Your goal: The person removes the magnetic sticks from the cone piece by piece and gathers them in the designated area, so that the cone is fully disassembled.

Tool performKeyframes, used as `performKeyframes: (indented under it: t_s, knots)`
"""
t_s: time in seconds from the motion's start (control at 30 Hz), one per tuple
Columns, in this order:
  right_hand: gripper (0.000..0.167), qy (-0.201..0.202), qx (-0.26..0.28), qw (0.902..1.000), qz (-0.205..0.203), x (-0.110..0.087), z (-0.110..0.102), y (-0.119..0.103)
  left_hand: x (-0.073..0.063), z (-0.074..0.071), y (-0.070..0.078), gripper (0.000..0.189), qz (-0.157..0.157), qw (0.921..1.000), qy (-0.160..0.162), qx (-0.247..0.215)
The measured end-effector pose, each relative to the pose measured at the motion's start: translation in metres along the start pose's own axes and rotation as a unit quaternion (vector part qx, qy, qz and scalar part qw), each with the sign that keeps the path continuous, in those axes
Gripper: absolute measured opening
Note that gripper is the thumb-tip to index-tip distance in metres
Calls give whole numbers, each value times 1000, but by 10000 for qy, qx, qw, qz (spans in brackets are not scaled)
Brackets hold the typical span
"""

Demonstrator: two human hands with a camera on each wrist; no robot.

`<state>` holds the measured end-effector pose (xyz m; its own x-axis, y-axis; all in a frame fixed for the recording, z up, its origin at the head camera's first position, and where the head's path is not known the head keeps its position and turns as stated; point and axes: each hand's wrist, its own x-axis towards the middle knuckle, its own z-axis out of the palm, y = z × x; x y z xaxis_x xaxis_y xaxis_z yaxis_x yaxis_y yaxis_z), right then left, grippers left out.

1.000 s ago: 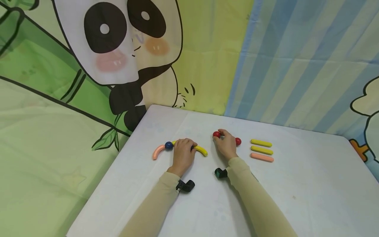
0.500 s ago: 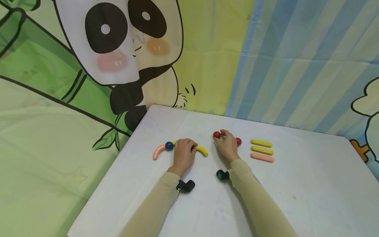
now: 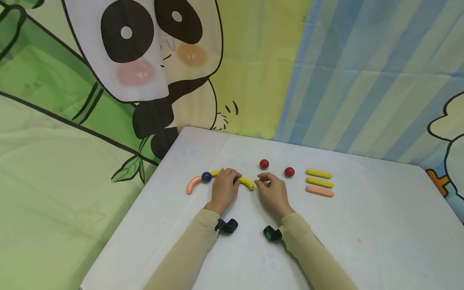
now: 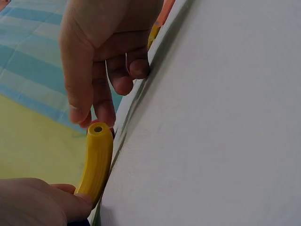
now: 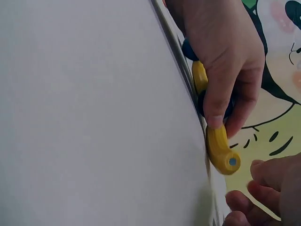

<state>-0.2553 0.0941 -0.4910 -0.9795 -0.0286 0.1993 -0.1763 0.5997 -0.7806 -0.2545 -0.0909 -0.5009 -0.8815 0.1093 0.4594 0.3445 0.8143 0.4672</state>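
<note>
A joined row on the table has an orange curved rod (image 3: 193, 185), a blue ball (image 3: 206, 177), a yellow curved piece (image 3: 215, 173), a second blue ball (image 5: 202, 102) and a yellow curved rod (image 3: 246, 183). My left hand (image 3: 225, 187) covers the middle of the row, thumb and fingers pinching the last yellow rod by the second ball. That rod's free end, with a small round disc in it, points at my right hand (image 3: 274, 194). The right hand holds nothing; its fingers are loosely bent, fingertips close by the rod's end.
Two red balls, a nearer one (image 3: 289, 172) and a farther one (image 3: 264, 164), sit beyond my right hand. To the right lie two straight yellow rods (image 3: 320, 183) and a straight orange rod (image 3: 320, 191). A printed curtain (image 3: 250, 72) hangs behind the white table (image 3: 377, 209).
My right hand has left the farther red ball and come back toward me, to the free end of the yellow curved rod. Both red balls stay in place. The left hand keeps its grip.
</note>
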Motion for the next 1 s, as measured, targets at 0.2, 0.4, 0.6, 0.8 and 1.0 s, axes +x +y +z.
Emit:
performKeyframes:
  t_s: [0.2,0.4,0.6,0.8,1.0]
  knots:
    - [20,-255,-504,9980,-279,-13,4,-6,-1,5,1,12,180,9995,-84,-242]
    - [28,-203,-840,9958,-310,-17,4,-7,-1,9,4,15,268,9975,-322,-572]
    - [28,-66,-1430,9897,-34,-20,0,-6,-1,6,8,28,290,9910,-614,-1151]
    - [25,179,-1379,9902,121,-20,-3,-3,0,5,8,26,341,9914,-548,-1134]
    - [25,294,-1238,9917,207,-20,-5,1,0,4,9,25,359,9941,-390,-947]
